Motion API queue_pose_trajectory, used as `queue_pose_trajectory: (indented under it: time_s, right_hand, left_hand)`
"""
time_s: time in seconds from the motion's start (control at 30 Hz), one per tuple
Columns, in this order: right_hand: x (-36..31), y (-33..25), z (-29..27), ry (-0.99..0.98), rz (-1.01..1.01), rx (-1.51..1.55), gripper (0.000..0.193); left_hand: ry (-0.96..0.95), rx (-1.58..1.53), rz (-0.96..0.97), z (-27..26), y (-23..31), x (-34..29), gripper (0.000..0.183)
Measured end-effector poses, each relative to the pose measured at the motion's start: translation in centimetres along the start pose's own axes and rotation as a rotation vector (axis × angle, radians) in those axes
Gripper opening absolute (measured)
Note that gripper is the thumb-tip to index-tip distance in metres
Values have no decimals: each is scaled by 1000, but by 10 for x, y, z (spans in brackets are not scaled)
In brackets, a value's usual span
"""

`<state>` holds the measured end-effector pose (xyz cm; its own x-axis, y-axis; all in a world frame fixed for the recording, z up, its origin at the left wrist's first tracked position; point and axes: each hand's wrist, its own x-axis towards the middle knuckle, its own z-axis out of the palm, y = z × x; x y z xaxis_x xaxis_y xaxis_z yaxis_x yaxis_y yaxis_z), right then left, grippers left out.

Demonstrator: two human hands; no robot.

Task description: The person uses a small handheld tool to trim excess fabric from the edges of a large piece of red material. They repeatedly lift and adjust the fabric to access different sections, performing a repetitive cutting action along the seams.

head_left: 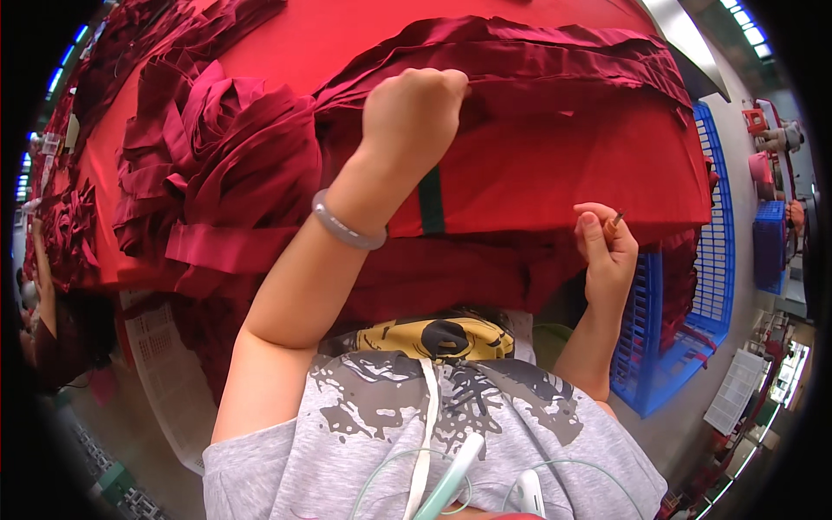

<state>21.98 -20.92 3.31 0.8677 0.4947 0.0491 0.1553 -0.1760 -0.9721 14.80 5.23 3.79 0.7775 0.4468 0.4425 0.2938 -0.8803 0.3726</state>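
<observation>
My left hand (pixel 414 113), with a grey bracelet at the wrist, is closed in a fist over the near edge of a long folded strip of dark red fabric (pixel 537 65). Its fingertips are turned away, so what they hold is hidden. At the table's front right edge my right hand (pixel 609 251) is closed. A small, thin, dark-tipped thing (pixel 617 219) pokes out between its thumb and fingers, too small to name. Left of my left arm lies a large bunched heap of the same dark red fabric (pixel 230 165).
A bright red cover (pixel 555 182) spreads over the table, with a dark green band (pixel 431 201) on it. At the right stands a blue plastic crate (pixel 715 234) with dark red fabric inside. A white basket (pixel 160 364) sits below left. Another person's arm (pixel 43 277) shows far left.
</observation>
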Motion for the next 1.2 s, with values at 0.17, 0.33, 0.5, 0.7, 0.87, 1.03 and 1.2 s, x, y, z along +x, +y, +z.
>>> queue_pose_trajectory:
  time_s: [0.17,0.33,0.5,0.7,0.87,1.03,1.2]
  right_hand:
    - [0,3,-4,122,14,114,17]
    - [3,3,44,-719,681,956,46]
    - [23,0,100,-501,578,1471,43]
    - [96,27,-1,-189,99,1621,38]
    - [138,37,-167,171,13,1381,42]
    - [175,62,-298,584,175,881,20]
    - [204,118,-349,860,410,568,11]
  left_hand:
    - [164,-467,221,-59,2,-17,9]
    - [-438,-480,-17,-127,-15,-61,15]
    - [-645,-328,3,-155,-39,-78,22]
    - [-185,-1154,-28,-157,-88,-106,26]
    - [-292,-300,-58,-148,-53,-100,30]
    - [-135,52,-251,-122,-39,-115,20]
    - [-196,169,-184,-128,-43,-113,24]
